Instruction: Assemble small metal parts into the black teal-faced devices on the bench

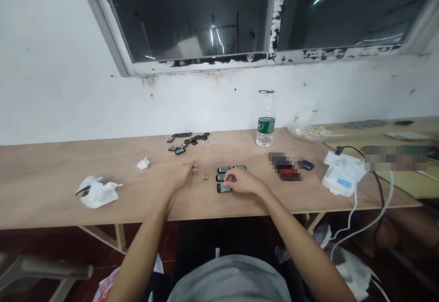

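Observation:
My right hand (244,181) reaches over a small group of flat black devices with grey faces, its thumb and fingertips pinched together above them. Whatever lies in that pinch is too small to make out. The nearest black device (223,188) lies just below the fingertips. Part of the group is covered by the hand. To the left, my left hand (185,177) rests at the table with curled fingers, and I cannot see what they hold, if anything. Small gold-coloured pieces (205,177) lie between my two hands.
Several black devices (180,150) and small white bits (206,142) lie at the back. A water bottle (265,124) stands near the wall. Crumpled tissue (101,194) lies left. A white box (343,174) with cables sits right, near another person's blurred arm (418,229).

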Available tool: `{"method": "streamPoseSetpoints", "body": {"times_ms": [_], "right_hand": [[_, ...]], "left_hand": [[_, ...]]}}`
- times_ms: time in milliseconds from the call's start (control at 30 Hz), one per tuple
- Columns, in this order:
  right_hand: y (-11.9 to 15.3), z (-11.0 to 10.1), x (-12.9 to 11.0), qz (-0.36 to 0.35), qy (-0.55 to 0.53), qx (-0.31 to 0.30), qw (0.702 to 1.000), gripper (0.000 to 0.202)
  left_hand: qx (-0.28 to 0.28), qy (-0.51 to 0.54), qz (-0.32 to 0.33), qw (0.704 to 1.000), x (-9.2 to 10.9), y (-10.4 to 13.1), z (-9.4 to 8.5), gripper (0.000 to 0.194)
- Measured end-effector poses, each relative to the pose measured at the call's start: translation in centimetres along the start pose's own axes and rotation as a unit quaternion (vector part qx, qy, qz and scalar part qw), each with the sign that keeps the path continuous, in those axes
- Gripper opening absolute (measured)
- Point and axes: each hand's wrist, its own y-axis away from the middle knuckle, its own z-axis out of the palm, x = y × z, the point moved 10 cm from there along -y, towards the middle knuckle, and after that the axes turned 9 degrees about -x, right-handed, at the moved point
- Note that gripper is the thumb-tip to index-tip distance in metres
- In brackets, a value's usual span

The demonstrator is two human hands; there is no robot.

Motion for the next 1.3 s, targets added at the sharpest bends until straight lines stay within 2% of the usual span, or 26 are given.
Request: {"method": "streamPoseSetpoints", "body": {"times_ms": [133, 267, 333, 467, 700, 900, 1067, 1167, 1300], "right_hand": [[0.1, 0.1, -0.2, 0.006, 0.055, 0.01, 0.998, 0.011], [0.4, -0.9, -0.4, -0.007, 0.075, 0.048, 0.996, 0.014], [0.5, -1.6, -0.7, -0.028, 0.091, 0.084, 0.992, 0.02], [0.3, -1.9, -0.9, -0.054, 0.123, 0.126, 0.983, 0.031], [-0.3, -0.7, -0.3, -0.063, 0.12, 0.092, 0.986, 0.024], [-0.5, -0.7, 0.9, -0.035, 0.118, 0.105, 0.987, 0.013], [-0.6, -0.8, 1.5, -0.027, 0.111, 0.113, 0.987, 0.009], [-0.6, -0.8, 1.7, -0.021, 0.09, 0.109, 0.99, 0.014], [-0.9, -0.6, 1.5, -0.03, 0.086, 0.089, 0.992, 0.023]], "left_hand": [[-0.078, -0.016, -0.032, 0.996, -1.3, -0.1, 1.9, 0.016], [-0.119, 0.05, -0.069, 0.989, -1.8, -0.4, 3.4, 0.024], [-0.116, 0.065, -0.064, 0.989, -1.7, -0.6, 3.7, 0.027], [-0.093, 0.072, -0.004, 0.993, -0.5, -0.6, 3.7, 0.027], [-0.08, 0.046, 0.031, 0.995, 0.3, -0.2, 2.7, 0.028], [-0.09, 0.01, 0.025, 0.996, 1.1, 0.1, 2.3, 0.028], [-0.094, 0.017, 0.05, 0.994, 3.6, 0.0, 2.4, 0.025], [-0.1, 0.01, 0.08, 0.992, 6.6, 0.1, 2.6, 0.023], [-0.129, 0.008, 0.112, 0.985, 10.5, 0.6, 4.4, 0.018]]}}
